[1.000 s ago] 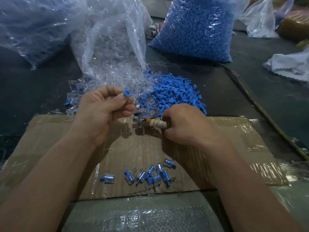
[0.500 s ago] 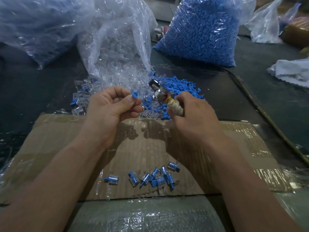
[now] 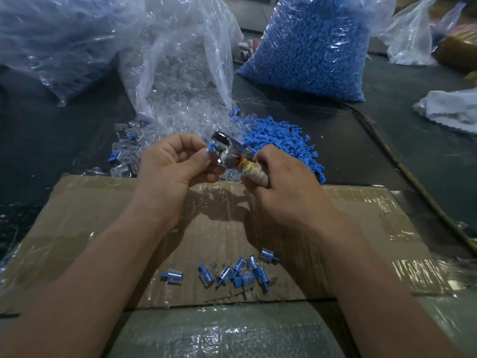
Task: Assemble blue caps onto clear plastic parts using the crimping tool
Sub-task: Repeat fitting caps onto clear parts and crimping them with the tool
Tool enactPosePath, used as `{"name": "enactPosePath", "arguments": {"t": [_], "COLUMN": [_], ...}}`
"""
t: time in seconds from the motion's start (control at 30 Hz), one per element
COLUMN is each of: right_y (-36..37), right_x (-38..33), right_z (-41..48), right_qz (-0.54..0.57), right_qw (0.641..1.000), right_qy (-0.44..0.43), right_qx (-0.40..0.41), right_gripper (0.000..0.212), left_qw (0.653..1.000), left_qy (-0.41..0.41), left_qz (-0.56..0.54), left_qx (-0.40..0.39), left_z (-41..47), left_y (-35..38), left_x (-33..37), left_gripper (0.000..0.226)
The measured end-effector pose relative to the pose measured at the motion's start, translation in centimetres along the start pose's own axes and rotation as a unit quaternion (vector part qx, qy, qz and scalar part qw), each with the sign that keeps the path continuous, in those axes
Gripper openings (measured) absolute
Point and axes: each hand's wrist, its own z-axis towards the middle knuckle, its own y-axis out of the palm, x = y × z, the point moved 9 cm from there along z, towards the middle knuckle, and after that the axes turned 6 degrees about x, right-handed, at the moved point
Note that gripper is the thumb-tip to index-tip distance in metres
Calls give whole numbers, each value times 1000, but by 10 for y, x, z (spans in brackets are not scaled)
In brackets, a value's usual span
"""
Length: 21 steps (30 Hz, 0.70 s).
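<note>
Cap: the blue cap is pinched between thumb and forefinger of the left hand, above the far edge of the cardboard. Whether a clear part sits under it, I cannot tell.
Tool: the metal head of the crimping tool touches the cap.
Left grip: clenched on the cap.
Right grip: the right hand is grasping the tape-wrapped handle of the tool.
Change: one second ago the tool was low at the cardboard, apart from the cap. Now it is lifted and meets the cap.
Meaning: I judge that the pressing of this piece is about to begin.
Done: about nine finished pieces lie on the cardboard, one apart at the left. They overlap, so the count is not sure.
Supply: one pile of blue caps and one spill of clear parts lie on the tabletop.
Bags: three big bags stand behind. The middle bag holds clear parts, the right bag blue caps.
</note>
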Motion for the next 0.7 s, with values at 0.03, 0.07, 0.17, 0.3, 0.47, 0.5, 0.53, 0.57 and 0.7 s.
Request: {"name": "enactPosePath", "arguments": {"t": [0.03,0.07,0.17,0.3,0.47,0.5,0.53,0.57,0.7], "right_y": [0,1,1,2,3,3,3,3,2], "right_x": [-1,-2,-5,-5,-4,-4,-4,-5,-5], "right_z": [0,0,-1,0,1,1,1,1,1], "right_qz": [-1,-2,-4,7,18,18,17,15,19], "right_qw": [1000,1000,1000,1000,1000,1000,1000,1000,1000], "right_qy": [-3,-8,-18,-15,-8,-7,-6,-7,-10], "right_qx": [-3,-5,-8,-13,-14,-12,-8,-4,10], "right_gripper": [23,22,20,20,26,25,26,28,20], "left_qw": [1000,1000,1000,998,996,995,995,995,995], "left_qy": [1,3,15,39,52,51,49,47,41], "left_qz": [2,4,14,45,71,73,74,76,82], "left_qx": [0,0,4,20,34,37,39,41,39], "left_z": [-1,-1,-3,-6,-8,-8,-8,-8,-8], "left_y": [1,1,3,3,2,2,1,1,0], "left_x": [0,1,4,7,10,9,9,8,7], "left_gripper": [10,9,7,13,15,16,16,16,15]}}
